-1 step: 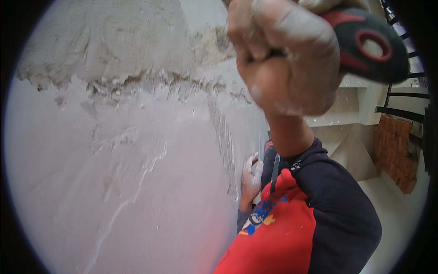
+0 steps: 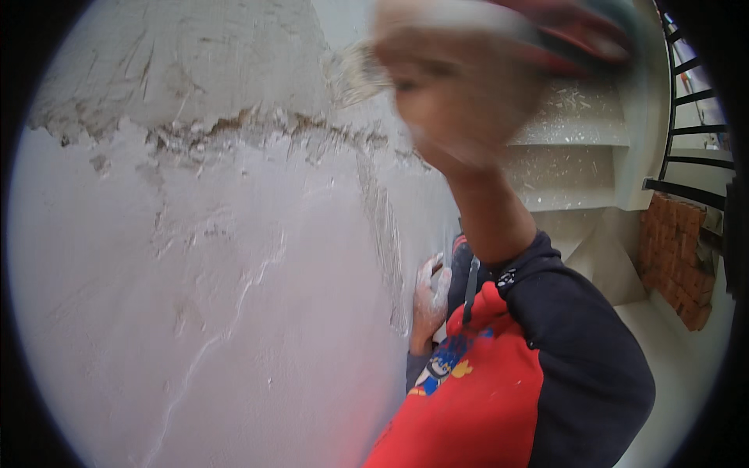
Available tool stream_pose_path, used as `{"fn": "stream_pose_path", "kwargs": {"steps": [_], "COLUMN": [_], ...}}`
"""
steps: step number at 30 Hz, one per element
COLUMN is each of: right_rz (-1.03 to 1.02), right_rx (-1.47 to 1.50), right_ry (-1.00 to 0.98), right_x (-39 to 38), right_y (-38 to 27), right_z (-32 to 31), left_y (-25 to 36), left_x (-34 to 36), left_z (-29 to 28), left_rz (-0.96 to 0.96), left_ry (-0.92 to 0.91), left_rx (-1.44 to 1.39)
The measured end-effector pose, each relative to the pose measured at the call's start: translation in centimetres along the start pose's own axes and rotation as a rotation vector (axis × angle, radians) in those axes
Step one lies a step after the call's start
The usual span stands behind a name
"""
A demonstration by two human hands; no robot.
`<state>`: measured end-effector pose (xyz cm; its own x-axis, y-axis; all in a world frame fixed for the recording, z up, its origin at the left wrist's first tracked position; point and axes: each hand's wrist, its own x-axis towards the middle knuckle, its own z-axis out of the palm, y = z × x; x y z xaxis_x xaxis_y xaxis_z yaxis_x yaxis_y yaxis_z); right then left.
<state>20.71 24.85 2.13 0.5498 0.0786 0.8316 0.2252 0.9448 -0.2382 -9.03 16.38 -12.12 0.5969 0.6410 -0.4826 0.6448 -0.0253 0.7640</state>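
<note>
My right hand (image 2: 468, 86), smeared by motion, is high in the view with its fist closed on a tool with a red and black handle (image 2: 581, 39). The tool's working end does not show. Low beside the wall is my left hand (image 2: 431, 300), dusted white, its fingers partly spread with nothing visible in them. A pale plastered wall (image 2: 257, 312) fills the left side. Across its upper part runs a ragged broken edge (image 2: 226, 132), with rougher grey plaster (image 2: 187, 62) above. A scraped strip (image 2: 380, 234) slants down the wall near my left hand.
Stair steps (image 2: 562, 175) littered with white chips lie beyond my right arm. A black metal railing (image 2: 686, 191) stands at the far right, above stacked reddish bricks (image 2: 675, 261). A thin pale crack-like line (image 2: 191, 374) crosses the lower wall.
My right hand has moved up and slightly left with the tool, uncovering more of the steps. My left hand stays in nearly the same place by the wall.
</note>
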Motion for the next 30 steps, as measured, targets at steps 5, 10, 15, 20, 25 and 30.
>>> {"fn": "stream_pose_path", "kwargs": {"steps": [5,10,15,20,25,30], "right_rz": [0.235,-0.052,-0.010,0.142,0.175,0.251], "right_rx": [0.169,-0.372,-0.238,0.123,-0.379,0.104], "right_ry": [0.476,0.365,0.500,0.289,0.181,0.377], "right_x": [0.2,-2.4,-1.8,-8.2,-6.6,-5.8], "right_y": [-2.1,1.1,0.7,5.1,3.6,3.3], "right_z": [3.4,3.0,3.9,-0.5,2.9,0.0], "left_y": [-0.6,-1.1,-1.4,-1.0,-1.6,-1.4], "left_x": [0.0,-0.1,0.2,-0.3,-0.2,0.5], "left_z": [0.0,-0.2,0.1,-0.1,0.3,0.5], "left_rz": [0.004,0.027,0.036,0.044,0.029,0.052], "left_ry": [0.013,-0.032,0.005,-0.011,0.018,0.037], "left_rx": [-0.053,-0.032,-0.006,-0.004,-0.032,-0.002]}}
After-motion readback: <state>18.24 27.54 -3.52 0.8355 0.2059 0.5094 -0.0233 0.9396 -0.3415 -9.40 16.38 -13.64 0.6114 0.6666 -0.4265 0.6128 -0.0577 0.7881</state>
